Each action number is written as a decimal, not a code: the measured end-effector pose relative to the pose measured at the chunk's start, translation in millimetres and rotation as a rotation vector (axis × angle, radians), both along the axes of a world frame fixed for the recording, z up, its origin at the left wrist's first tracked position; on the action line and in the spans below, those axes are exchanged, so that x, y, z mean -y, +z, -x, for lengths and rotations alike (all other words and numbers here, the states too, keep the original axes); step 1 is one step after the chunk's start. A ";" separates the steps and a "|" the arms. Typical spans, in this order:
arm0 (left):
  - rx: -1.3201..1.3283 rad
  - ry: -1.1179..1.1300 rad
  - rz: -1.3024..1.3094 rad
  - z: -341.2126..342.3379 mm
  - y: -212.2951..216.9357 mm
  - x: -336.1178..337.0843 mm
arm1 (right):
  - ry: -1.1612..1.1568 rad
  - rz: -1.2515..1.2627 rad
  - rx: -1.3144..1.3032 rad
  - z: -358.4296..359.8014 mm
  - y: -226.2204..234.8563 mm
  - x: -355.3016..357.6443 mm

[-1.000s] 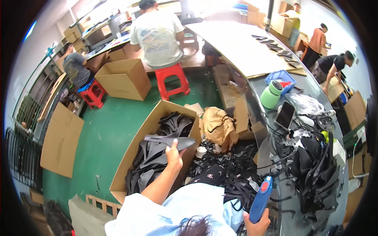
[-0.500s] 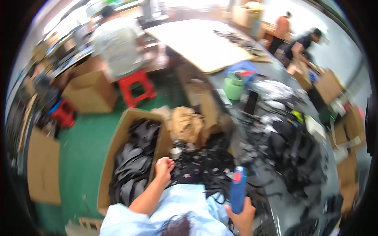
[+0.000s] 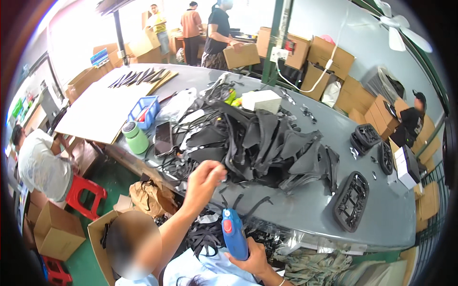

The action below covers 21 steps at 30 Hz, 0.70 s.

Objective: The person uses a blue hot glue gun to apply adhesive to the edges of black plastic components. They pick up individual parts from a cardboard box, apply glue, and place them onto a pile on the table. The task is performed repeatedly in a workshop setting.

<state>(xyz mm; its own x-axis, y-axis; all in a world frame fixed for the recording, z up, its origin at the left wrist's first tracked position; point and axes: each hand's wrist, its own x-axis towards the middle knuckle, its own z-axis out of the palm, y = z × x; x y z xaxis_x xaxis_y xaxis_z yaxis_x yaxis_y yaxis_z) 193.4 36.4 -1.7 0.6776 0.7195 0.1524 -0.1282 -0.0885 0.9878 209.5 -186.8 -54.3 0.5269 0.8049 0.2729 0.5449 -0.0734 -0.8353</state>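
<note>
My right hand (image 3: 252, 259) grips a blue handheld tool with a red button (image 3: 234, 236), upright near the table's front edge. My left hand (image 3: 204, 183) reaches over that edge with its fingers curled together; whether anything small is between them I cannot make out. Just beyond it lies a heap of black padded fabric pieces (image 3: 257, 143). Black straps (image 3: 205, 236) lie bunched in front of me, below the table edge. Beside the heap are a dark phone (image 3: 163, 138) and a green bottle (image 3: 135, 138).
The grey table (image 3: 296, 209) carries black oval molded parts (image 3: 350, 202) at right, a white box (image 3: 261, 101) and a blue basket (image 3: 144, 112). An open carton (image 3: 95, 231) stands at my left, by crumpled brown paper (image 3: 151, 198). Several people work around the room, one seated on a red stool (image 3: 86, 194).
My view has swung right toward the table. My left hand has moved from beside the carton to the edge of the black heap. The blue tool stays in my right hand.
</note>
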 end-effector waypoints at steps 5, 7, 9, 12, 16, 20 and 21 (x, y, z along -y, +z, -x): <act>-0.060 -0.141 -0.479 -100.3 17.8 29.2 | -0.095 -0.134 -0.026 -8.8 -16.4 10.1; -0.064 -0.034 -0.665 -141.2 9.1 33.2 | -0.128 -0.152 -0.098 -7.0 -27.7 15.8; -0.142 0.110 -0.752 -176.2 -5.2 34.9 | -0.157 -0.165 -0.153 -8.4 -20.5 18.7; -0.270 0.165 -0.720 -207.0 -1.5 44.7 | -0.302 -0.239 -0.365 6.6 -16.3 23.6; -0.541 -0.087 -0.500 -222.7 2.5 34.9 | -0.289 -0.219 -0.436 0.6 2.2 24.3; -0.283 -0.234 -0.032 -200.6 11.0 21.7 | -0.333 -0.177 -0.511 4.1 -19.3 22.9; -0.191 -0.227 0.062 -185.1 24.0 32.0 | -0.352 -0.184 -0.497 2.3 -33.4 25.1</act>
<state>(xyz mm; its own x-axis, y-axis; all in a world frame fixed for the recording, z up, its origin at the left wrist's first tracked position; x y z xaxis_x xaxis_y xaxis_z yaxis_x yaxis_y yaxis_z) 378.4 4.4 22.4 0.8343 0.5503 -0.0329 0.0508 -0.0174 0.9986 207.2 -211.9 -87.7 0.8506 0.5239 0.0448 0.0582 -0.0091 -0.9983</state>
